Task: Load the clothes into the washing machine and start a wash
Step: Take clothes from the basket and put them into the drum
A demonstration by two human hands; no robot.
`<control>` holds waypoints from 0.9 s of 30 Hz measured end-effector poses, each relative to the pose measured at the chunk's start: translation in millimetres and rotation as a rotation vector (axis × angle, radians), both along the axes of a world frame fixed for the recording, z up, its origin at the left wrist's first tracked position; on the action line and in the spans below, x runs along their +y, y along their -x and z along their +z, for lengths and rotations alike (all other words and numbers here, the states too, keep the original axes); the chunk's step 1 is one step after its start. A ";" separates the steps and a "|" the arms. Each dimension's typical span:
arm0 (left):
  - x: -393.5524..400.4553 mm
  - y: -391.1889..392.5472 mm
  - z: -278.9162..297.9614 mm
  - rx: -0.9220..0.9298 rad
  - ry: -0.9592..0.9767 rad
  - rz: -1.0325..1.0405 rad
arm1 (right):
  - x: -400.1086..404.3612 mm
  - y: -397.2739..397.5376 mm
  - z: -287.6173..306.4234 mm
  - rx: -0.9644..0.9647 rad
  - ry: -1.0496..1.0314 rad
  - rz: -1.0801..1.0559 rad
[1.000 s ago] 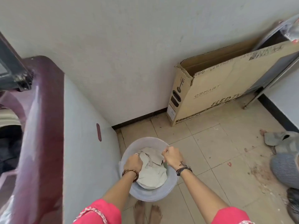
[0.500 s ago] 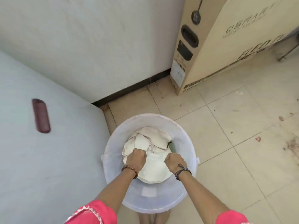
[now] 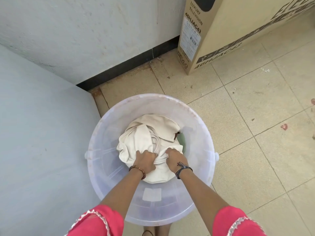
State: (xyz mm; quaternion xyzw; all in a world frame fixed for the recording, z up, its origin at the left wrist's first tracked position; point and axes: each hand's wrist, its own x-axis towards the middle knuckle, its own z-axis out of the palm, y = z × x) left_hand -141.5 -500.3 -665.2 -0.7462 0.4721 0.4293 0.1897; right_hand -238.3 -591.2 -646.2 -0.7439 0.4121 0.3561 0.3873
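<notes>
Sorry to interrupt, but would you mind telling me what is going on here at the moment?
A person is bent over a translucent plastic tub that stands on the tiled floor beside a pale grey appliance panel. Both hands are down inside the tub: the left hand and the right hand each grip a bunched cream-coloured garment. A bit of green cloth shows beneath it. The garment is not yet lifted out. A cardboard television box leans against the wall.

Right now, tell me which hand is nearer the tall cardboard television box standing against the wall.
Right. The right hand grips the cream cloth on the side of the cardboard television box; the left hand grips it farther away.
</notes>
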 end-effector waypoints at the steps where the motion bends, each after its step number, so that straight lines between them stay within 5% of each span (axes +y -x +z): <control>1: 1.5 1.4 6.2 0.003 0.043 -0.002 | -0.3 1.4 2.6 -0.007 0.000 -0.049; 6: 13.5 23.8 52.9 -0.039 0.293 0.057 | -4.7 -9.0 34.7 0.018 -0.252 -0.872; 14: 20.7 31.7 160.1 0.038 0.516 0.413 | -21.9 -13.3 143.6 -0.273 -0.051 -1.042; 21: -12.1 9.4 277.3 0.136 0.596 0.423 | -23.3 -27.3 265.7 -0.442 -0.038 -1.216; 27: -24.7 4.7 394.5 0.280 0.874 1.032 | -38.6 -22.0 390.0 -0.561 -0.343 -1.502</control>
